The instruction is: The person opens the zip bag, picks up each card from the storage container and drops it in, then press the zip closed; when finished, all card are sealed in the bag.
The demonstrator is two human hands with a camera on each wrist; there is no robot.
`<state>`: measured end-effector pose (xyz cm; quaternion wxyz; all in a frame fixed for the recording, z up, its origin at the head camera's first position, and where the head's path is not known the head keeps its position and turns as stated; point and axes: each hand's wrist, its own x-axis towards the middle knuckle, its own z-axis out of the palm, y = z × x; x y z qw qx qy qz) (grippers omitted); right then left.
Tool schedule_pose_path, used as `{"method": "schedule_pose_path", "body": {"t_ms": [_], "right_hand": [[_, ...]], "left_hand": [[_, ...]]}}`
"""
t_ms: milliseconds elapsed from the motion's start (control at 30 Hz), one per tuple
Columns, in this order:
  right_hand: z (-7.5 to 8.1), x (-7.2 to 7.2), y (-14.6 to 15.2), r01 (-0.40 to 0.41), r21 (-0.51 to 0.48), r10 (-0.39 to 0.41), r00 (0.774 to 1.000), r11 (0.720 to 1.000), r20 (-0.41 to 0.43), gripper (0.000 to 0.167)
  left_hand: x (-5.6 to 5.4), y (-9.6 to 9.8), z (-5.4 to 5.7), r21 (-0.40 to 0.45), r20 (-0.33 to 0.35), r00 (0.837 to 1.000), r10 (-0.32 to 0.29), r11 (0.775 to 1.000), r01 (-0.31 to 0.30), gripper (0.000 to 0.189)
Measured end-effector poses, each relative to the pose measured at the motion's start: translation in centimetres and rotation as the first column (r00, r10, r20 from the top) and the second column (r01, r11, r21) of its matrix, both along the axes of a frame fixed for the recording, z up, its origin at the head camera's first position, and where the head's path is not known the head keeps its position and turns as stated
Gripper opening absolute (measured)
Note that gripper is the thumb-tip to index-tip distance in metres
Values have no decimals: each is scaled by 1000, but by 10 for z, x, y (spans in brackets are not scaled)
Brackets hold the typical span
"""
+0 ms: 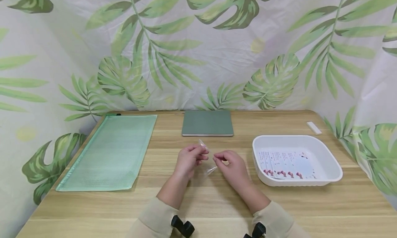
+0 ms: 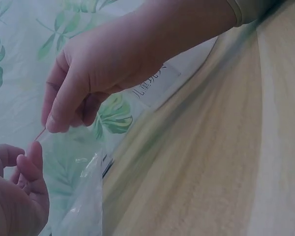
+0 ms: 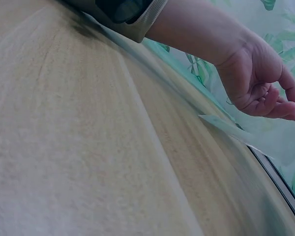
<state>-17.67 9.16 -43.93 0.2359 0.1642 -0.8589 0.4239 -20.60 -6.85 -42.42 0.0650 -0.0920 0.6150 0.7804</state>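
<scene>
Left hand (image 1: 190, 159) and right hand (image 1: 232, 166) pinch clear plastic bag (image 2: 83, 199) (thin red line (image 2: 41, 133) between fingertips); green notebook (image 1: 207, 123) beyond grip

A clear, thin plastic bag (image 1: 211, 170), its film see-through with pale glints, has a fine reddish line along one edge, which the left hand (image 1: 192, 158) and the right hand (image 1: 231, 165) pinch. It hangs slantwise in the space between the hands, above the middle of the wooden surface (image 1: 217, 210), one end poking up past the left fingertips; whether its lower part touches the wood cannot be told.
</scene>
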Motion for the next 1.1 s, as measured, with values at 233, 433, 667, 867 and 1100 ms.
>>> {"method": "schedule_pose_path", "body": {"t_ms": [233,433,667,867,1100], "right_hand": [[0,0,-1,-25,47,26,999,999,-34,11],[-2,-1,-1,-39,136,57,990,990,-131,13],[-2,0,-2,-45,162,72,984,986,-165,12],[-2,0,-2,-44,136,59,992,990,-111,15],[0,2,-3,-46,23,46,999,999,-8,22]], "left_hand": [[0,-1,3,19,29,999,32,999,-33,14],[1,-2,4,-1,38,998,52,999,-52,10],[0,-3,3,8,34,997,71,997,-71,9],[-1,-3,4,24,15,997,70,997,-70,15],[4,1,10,-52,-76,996,37,998,-40,5]]}}
